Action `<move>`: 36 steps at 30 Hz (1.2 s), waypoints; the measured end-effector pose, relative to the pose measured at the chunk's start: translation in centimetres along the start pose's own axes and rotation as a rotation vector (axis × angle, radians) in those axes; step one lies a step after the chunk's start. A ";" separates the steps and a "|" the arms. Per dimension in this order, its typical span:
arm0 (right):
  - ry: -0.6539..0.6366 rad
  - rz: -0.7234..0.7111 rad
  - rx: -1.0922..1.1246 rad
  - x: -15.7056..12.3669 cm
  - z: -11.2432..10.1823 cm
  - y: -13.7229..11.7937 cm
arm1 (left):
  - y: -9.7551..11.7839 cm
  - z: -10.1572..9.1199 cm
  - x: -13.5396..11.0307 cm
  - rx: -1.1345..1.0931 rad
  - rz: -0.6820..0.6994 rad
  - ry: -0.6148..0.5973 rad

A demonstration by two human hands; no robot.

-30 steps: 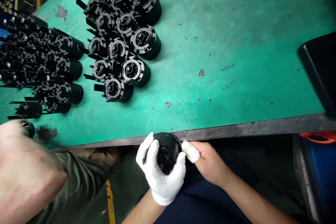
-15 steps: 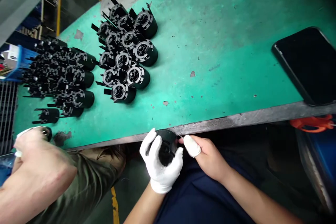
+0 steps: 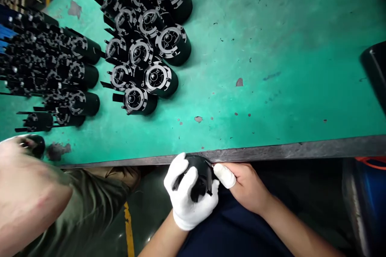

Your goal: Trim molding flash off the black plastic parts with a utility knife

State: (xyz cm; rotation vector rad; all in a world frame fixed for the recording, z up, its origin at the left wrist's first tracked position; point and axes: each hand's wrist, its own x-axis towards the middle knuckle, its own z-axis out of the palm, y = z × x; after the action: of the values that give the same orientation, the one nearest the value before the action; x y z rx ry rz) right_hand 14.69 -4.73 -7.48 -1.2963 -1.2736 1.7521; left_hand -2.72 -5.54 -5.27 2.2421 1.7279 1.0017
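My left hand (image 3: 188, 194), in a white glove, is wrapped round a black plastic cylinder part (image 3: 201, 173) just below the edge of the green table (image 3: 271, 48). My right hand (image 3: 244, 184) is bare except for a white cot on one finger; its fingers are pinched against the right side of the same part. What they pinch is too small to make out. Several matching black cylinder parts (image 3: 149, 44) stand in rows on the table at the upper left.
A second group of black parts (image 3: 51, 76) lies at the far left. A co-worker's arm (image 3: 27, 200) in an olive sleeve reaches in at the lower left. A black tray (image 3: 375, 72) sits at the right edge; a blue bin (image 3: 372, 192) stands below it.
The camera view has tilted and shifted, so the black tray slid mostly out of sight. My hands stay on the part, which has turned a little in my left hand.
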 end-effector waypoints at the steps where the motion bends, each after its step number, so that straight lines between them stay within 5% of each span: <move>1: 0.006 0.018 -0.003 0.1 0.1 0.0 | -0.1 0.1 -0.1 -0.001 0.003 0.008; 16: -0.053 0.093 0.035 0.0 -0.3 -0.4 | -0.7 0.3 -0.2 -0.033 0.034 0.032; 22: 0.041 0.118 -0.002 0.1 0.4 -0.9 | -0.7 1.1 -0.2 -0.007 0.071 0.112; 27: 0.052 0.186 0.147 -0.1 0.9 -0.3 | -0.5 0.4 -0.3 -0.033 0.055 0.037; 32: 0.022 0.219 0.446 -2.2 0.9 0.4 | -0.4 -2.5 0.7 -0.338 -0.193 -0.080; 36: 0.052 0.147 0.297 -3.4 0.2 -0.6 | 0.1 -4.4 1.4 -0.601 -0.422 -0.097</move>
State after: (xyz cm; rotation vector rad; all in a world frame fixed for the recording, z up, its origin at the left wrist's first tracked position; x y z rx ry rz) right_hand 15.59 -7.57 -5.66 -1.2772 -0.8673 1.9113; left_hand -5.00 -5.53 -1.31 1.4591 1.5012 1.0970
